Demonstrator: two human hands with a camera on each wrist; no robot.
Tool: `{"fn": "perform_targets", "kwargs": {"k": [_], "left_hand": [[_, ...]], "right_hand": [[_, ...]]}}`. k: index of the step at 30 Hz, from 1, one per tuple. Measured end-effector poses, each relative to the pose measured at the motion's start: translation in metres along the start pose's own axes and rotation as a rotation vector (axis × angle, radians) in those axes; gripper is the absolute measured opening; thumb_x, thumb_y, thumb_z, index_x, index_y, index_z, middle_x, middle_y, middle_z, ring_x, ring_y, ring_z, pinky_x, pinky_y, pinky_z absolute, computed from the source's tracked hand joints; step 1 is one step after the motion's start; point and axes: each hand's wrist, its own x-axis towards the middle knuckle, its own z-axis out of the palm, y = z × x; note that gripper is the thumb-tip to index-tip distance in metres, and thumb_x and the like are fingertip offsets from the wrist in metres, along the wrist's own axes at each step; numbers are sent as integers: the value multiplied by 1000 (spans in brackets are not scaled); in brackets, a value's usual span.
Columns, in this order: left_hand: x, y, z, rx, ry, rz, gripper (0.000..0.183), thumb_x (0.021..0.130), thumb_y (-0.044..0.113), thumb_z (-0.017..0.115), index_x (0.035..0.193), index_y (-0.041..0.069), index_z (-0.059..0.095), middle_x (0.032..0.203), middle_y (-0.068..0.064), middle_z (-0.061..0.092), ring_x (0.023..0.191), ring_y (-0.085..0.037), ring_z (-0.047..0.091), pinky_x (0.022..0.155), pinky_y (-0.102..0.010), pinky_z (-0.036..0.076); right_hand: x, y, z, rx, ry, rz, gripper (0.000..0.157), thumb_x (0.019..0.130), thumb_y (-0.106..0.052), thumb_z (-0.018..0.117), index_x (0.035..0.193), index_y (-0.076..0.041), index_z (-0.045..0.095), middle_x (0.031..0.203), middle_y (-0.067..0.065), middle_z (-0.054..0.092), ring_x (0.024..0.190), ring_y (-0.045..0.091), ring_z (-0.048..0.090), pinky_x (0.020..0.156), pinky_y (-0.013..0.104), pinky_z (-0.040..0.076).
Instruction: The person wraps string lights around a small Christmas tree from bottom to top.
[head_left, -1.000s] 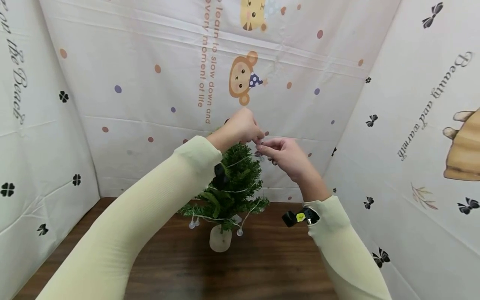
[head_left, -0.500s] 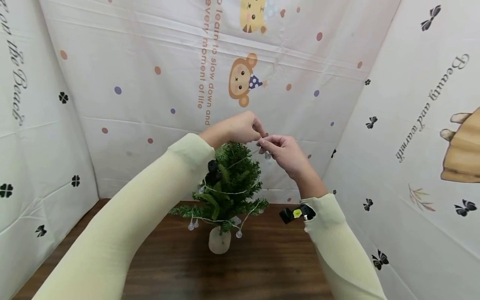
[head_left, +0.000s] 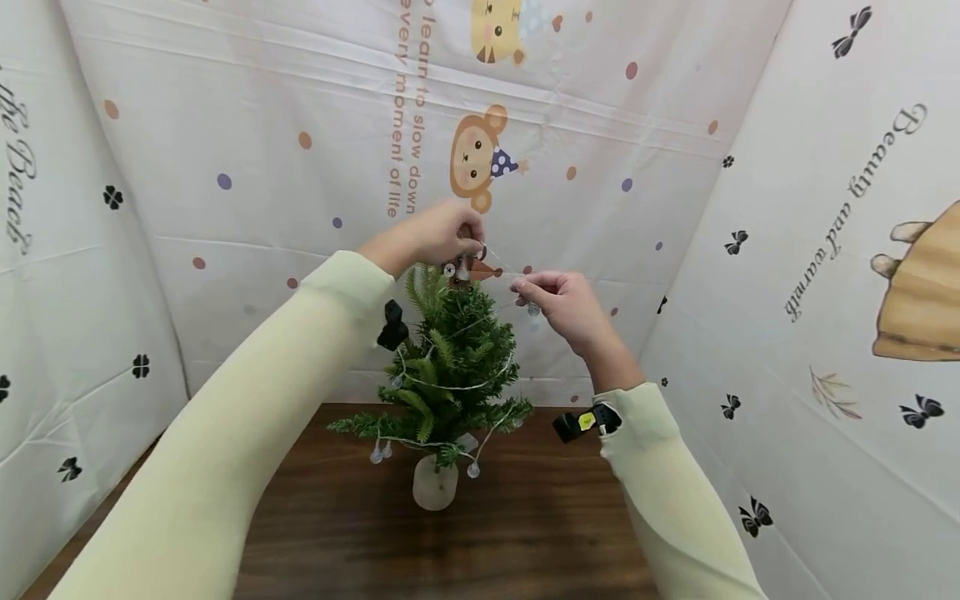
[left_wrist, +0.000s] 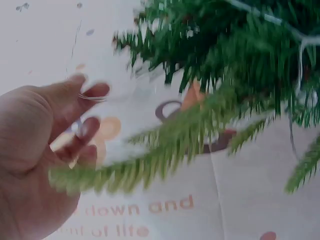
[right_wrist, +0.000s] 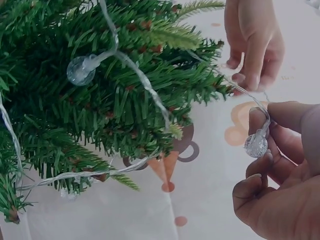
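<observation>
A small green artificial Christmas tree [head_left: 468, 354] stands upright on its pale round base [head_left: 435, 483], wound with a clear string of lights [right_wrist: 70, 175]. Above the treetop, my left hand [head_left: 447, 233] pinches a thin stretch of the light string's wire [left_wrist: 92, 97] between thumb and finger. To the right of the top, my right hand [head_left: 564, 304] pinches the same string between thumb and forefinger, and a clear round bulb [right_wrist: 256, 144] hangs just below those fingers. The wire spans the gap between both hands. A light green sprig [left_wrist: 125, 172] partly covers my left fingers in the left wrist view.
The tree rests on a dark wooden table [head_left: 450, 550]. Printed cloth walls enclose it, with a back wall [head_left: 262, 208] close behind and a right wall [head_left: 810, 250]. More bulbs [head_left: 381, 452] dangle from the lower branches.
My left hand has moved left and slightly up, away from my right hand, drawing the wire out between them. The right hand stays nearly in place, and the bear print behind the treetop has come into view.
</observation>
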Motion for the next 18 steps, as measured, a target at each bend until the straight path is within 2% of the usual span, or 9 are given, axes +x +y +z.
{"fn": "perform_targets", "kwargs": {"k": [4, 8, 13, 18], "left_hand": [[-6, -9, -8, -65, 43, -4, 14, 103, 12, 61, 104, 2, 72, 96, -17, 73, 78, -22, 68, 80, -37, 56], [-12, -15, -14, -43, 80, -11, 14, 101, 14, 66, 102, 3, 75, 95, -15, 76, 83, -24, 69, 81, -36, 54], [-24, -22, -18, -35, 58, -47, 14, 100, 17, 68, 100, 5, 75, 92, -13, 75, 83, -28, 67, 77, -34, 51], [-36, -32, -22, -50, 53, -105, 15, 101, 17, 66, 103, 5, 75, 91, -11, 74, 79, -23, 66, 73, -31, 50]], "right_hand": [[7, 5, 2, -7, 0, 10, 28, 101, -34, 67, 111, -10, 78, 100, 10, 74, 97, 23, 64, 78, 34, 50], [15, 11, 4, -10, -3, 18, 26, 100, -30, 68, 114, -9, 77, 104, 10, 76, 105, 25, 66, 81, 35, 50], [24, 16, 7, -26, -30, 39, 27, 100, -27, 69, 118, -8, 76, 109, 9, 75, 113, 32, 67, 87, 37, 51], [33, 12, 11, -79, -78, 39, 29, 102, -31, 66, 120, -11, 75, 115, 11, 73, 116, 35, 65, 92, 42, 51]]}}
